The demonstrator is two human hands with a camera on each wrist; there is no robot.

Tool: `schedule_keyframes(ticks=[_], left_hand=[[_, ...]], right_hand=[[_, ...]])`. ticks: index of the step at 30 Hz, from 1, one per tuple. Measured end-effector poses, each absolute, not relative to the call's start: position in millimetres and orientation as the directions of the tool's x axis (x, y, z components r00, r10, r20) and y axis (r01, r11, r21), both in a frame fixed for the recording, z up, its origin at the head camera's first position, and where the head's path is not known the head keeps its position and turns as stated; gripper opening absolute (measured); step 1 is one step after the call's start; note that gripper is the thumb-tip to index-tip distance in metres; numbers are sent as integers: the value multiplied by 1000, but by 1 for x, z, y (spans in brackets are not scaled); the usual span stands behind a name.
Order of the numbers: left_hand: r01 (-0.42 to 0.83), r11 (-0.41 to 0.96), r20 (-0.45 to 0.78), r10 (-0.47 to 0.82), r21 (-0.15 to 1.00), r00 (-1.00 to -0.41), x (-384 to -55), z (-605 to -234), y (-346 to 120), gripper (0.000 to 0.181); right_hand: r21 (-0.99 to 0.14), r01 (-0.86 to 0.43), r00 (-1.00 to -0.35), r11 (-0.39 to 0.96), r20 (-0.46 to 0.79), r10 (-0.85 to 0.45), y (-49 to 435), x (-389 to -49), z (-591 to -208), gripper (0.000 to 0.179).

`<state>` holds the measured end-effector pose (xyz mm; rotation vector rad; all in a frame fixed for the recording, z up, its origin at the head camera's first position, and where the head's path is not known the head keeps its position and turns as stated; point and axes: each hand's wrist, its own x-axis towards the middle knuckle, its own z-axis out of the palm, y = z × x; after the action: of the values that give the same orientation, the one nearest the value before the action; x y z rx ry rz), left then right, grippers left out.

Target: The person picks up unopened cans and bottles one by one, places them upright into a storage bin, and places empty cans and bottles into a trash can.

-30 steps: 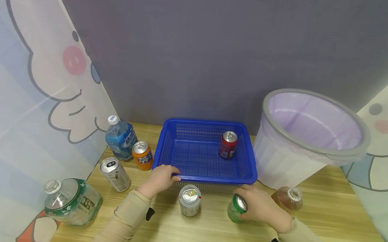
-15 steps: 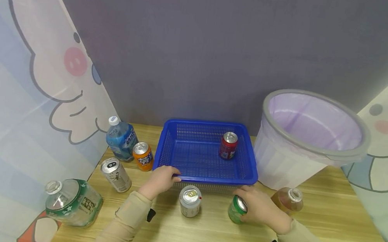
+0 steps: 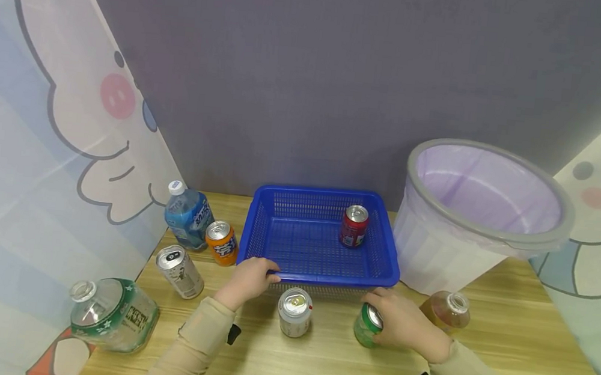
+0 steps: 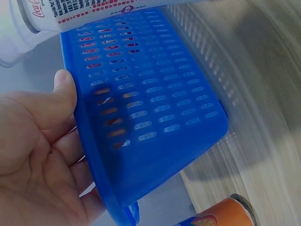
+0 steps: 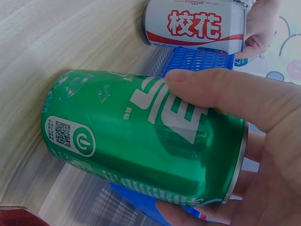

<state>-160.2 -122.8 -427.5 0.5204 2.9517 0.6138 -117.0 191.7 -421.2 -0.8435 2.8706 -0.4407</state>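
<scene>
My left hand [image 3: 249,280] grips the front left rim of a blue plastic basket [image 3: 319,278]. In the left wrist view the thumb [image 4: 65,89] presses along the rim while the other fingers go over it to the far side. My right hand [image 3: 402,321] holds a green soda can [image 5: 136,136] round its upper part, thumb on one side and fingers on the other. That can stands upright on the table just in front of the basket's right corner. A silver-white can [image 3: 294,314] stands between my hands. Inside the basket, at the right, is a red can [image 3: 353,226].
At the left stand a blue-labelled bottle [image 3: 187,216], an orange can [image 3: 221,242], a pale can [image 3: 180,271] and a large clear bottle [image 3: 117,315] with a green label. A lined white bin [image 3: 436,249] rises at the right, with an amber bottle [image 3: 446,310] before it.
The view has shifted very slightly. Both hands keep their grips on the basket rim and the green can, and nothing else has visibly moved.
</scene>
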Motion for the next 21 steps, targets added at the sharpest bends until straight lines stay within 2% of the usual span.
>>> schedule_keyframes(ticks=[21], left_hand=[[326, 860, 8, 351, 394, -936, -159, -425, -123, 19]], right_hand=[[-318, -511, -831, 799, -56, -553, 191, -119, -418, 58]])
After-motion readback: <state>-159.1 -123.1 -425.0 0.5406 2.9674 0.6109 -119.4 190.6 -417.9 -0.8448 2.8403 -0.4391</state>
